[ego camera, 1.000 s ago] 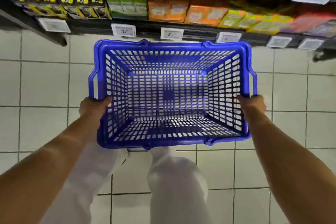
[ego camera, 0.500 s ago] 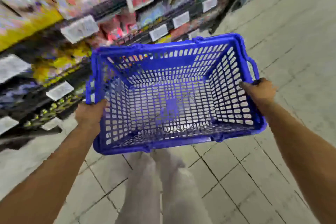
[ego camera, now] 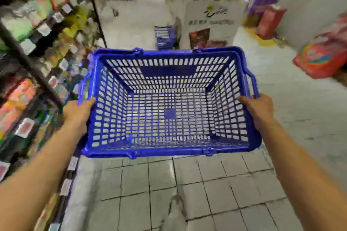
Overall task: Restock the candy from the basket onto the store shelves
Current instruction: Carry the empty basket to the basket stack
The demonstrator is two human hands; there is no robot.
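Note:
A blue plastic mesh basket (ego camera: 170, 151) hangs in front of me at waist height, and nothing lies inside it. My left hand (ego camera: 78, 114) grips its left rim, thumb over the edge. On the opposite side my right hand (ego camera: 258, 108) grips the right rim beside the folded handle. The candy shelves (ego camera: 33, 58) run along my left, blurred, with price tags on their edges. No candy is in either hand.
A white display stand (ego camera: 210, 22) with stacked packs blocks the aisle end ahead. A blue box (ego camera: 165, 36) sits at its foot. Red and pink packages (ego camera: 317, 62) stand at the right. Grey tiled floor (ego camera: 187, 189) stretches under me.
My view has swung right, from facing the shelves to looking down the aisle. Both hands have kept their hold on the basket, which has stayed level.

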